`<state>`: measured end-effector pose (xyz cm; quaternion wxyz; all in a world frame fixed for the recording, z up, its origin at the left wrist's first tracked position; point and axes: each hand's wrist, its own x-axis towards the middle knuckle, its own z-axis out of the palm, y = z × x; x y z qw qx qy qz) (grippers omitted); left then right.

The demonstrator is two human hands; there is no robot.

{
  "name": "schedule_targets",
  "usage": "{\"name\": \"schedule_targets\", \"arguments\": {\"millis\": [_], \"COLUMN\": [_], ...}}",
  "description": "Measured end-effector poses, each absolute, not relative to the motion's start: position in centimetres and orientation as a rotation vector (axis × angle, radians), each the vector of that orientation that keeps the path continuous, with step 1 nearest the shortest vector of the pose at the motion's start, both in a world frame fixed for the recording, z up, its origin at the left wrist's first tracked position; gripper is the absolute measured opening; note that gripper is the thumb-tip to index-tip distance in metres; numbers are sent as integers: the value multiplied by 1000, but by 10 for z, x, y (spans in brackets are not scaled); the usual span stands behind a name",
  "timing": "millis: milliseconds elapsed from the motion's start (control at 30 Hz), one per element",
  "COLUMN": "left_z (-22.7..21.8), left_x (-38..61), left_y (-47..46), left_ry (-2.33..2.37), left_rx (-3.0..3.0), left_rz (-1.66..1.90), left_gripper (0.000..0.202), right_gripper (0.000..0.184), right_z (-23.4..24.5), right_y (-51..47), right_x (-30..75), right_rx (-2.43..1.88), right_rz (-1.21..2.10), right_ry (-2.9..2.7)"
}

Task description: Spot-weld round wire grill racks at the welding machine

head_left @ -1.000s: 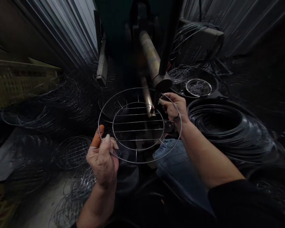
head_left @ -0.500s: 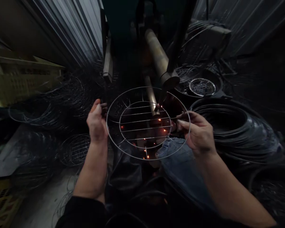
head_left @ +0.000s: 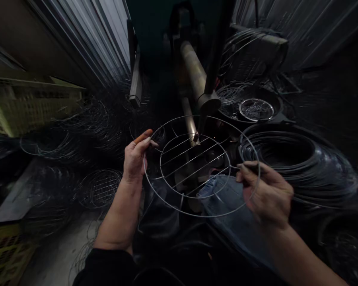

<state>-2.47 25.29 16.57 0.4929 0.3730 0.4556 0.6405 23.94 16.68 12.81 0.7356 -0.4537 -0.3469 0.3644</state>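
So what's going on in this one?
A person holds a round wire rack in both hands: the left hand grips its outer ring on one side, the right hand on the other. The rack sits tilted under the tip of a welding machine, with the tip at a crossbar near the inner ring. Coils of dark wire and finished racks lie around.
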Motion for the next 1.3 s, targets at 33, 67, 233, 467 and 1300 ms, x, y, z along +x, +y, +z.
{"name": "schedule_targets", "arguments": {"millis": [33, 67, 233, 467, 1300], "left_z": [166, 167, 173, 171, 157], "left_x": [-19, -13, 5, -4, -17], "left_y": [245, 239, 219, 192, 214], "left_ry": [1120, 1136, 1288, 1355, 1394], "left_rx": [898, 898, 920, 948, 820], "left_rz": [1553, 1558, 1736, 2025, 2234], "left_gripper": [34, 30, 19, 14, 14], "right_gripper": [20, 22, 21, 27, 15], "right_z": [129, 130, 126, 113, 111], "right_y": [172, 177, 200, 252, 307], "right_x": [244, 249, 256, 226, 208], "right_rx": [-1002, -1009, -1048, -1000, -975], "right_rz": [778, 753, 712, 809, 764], "right_ry": [-729, -713, -714, -760, -1116]}}
